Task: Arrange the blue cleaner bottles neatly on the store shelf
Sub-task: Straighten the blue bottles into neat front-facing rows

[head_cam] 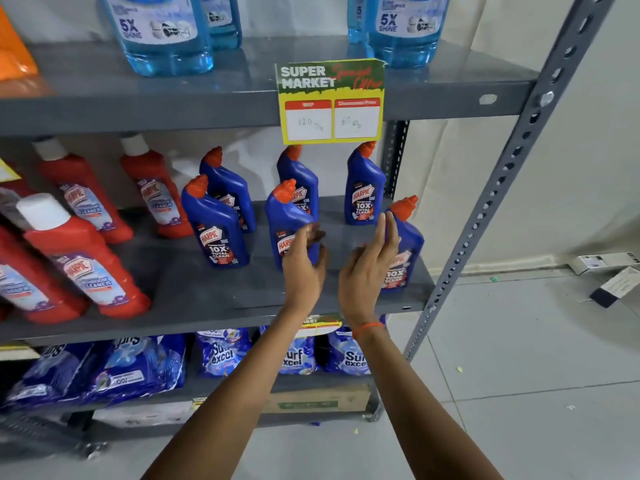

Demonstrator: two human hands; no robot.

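Several blue cleaner bottles with orange caps stand upright on the middle grey shelf (pixel 194 292). Three form a back row, with the rightmost (pixel 363 188) near the rear post. In front stand a left bottle (pixel 216 226), a middle bottle (pixel 287 220) and a right bottle (pixel 407 237) close to the shelf's right front corner. My left hand (pixel 304 265) hovers in front of the middle bottle with curled fingers, holding nothing. The spread fingers of my right hand (pixel 369 268) rest against the left side of the right bottle, not closed around it.
Red cleaner bottles (pixel 83 258) fill the left of the same shelf. A yellow price card (pixel 330 102) hangs from the upper shelf, which holds pale blue liquid bottles (pixel 162 36). Detergent bags (pixel 221 351) lie below. The grey upright post (pixel 498 188) borders the right; boxes (pixel 609 271) lie on the floor.
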